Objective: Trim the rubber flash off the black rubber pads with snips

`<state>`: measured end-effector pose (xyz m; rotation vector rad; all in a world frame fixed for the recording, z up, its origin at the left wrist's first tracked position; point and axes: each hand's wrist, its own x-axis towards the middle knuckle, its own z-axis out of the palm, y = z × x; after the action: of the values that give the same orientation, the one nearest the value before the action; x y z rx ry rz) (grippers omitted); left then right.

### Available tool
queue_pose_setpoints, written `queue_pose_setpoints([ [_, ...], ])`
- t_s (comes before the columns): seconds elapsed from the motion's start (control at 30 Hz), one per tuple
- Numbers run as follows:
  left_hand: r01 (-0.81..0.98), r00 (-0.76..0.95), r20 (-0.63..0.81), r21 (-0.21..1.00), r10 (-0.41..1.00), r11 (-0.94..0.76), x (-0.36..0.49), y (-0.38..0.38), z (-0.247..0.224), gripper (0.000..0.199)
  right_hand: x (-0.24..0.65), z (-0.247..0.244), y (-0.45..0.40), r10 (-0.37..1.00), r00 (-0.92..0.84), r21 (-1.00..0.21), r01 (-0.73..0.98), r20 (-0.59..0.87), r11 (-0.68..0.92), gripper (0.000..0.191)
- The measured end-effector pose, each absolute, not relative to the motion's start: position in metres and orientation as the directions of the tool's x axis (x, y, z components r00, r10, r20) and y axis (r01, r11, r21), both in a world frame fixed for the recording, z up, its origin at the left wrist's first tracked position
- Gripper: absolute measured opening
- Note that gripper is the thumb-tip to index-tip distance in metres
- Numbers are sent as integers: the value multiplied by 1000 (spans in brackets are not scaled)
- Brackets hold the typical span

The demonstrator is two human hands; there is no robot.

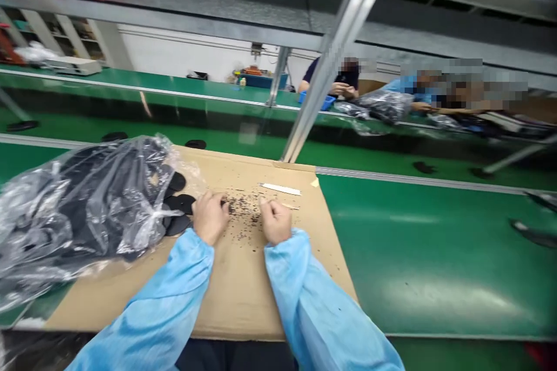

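A clear plastic bag (82,208) of black rubber discs (180,203) sagged at far left. The left hand (210,217) and right hand (275,220) stayed apart, curled over black crumbs (241,214) on a cardboard sheet (243,295); any pinch was hidden. A careless sleeve could scatter the crumbs.

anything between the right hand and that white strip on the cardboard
Nothing solid blocks it. Between the right hand and the white strip lie only a thin pale stick, flat at the fingertips, and a few black specks on the cardboard.
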<state>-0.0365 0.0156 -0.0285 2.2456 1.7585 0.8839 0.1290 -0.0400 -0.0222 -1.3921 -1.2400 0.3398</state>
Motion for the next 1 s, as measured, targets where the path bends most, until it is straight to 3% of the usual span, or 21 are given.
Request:
queue_pose_setpoints([
  [0.43,764,190,399,514,897,-390,-35,18,-34,28,124,-17,-46,832,402,-853,501,383,150,48],
  [0.53,588,40,441,715,896,-379,-32,17,-31,21,124,-17,-45,838,395,-855,497,377,150,48],
  [0.6,332,-98,386,881,917,-335,-26,16,-30,22,124,-17,-45,850,384,-866,477,361,152,44],
  [0.67,60,-144,280,960,949,-274,-19,13,-28,30,123,-16,-45,876,345,-883,439,336,166,34],
  [0.77,-156,-63,194,967,979,-201,-10,6,-26,34,122,-12,-47,918,239,-897,390,315,207,27],
  [1.0,-270,64,192,948,979,-168,-2,-9,-18,32,121,-12,-51,923,75,-857,408,377,316,37],
])
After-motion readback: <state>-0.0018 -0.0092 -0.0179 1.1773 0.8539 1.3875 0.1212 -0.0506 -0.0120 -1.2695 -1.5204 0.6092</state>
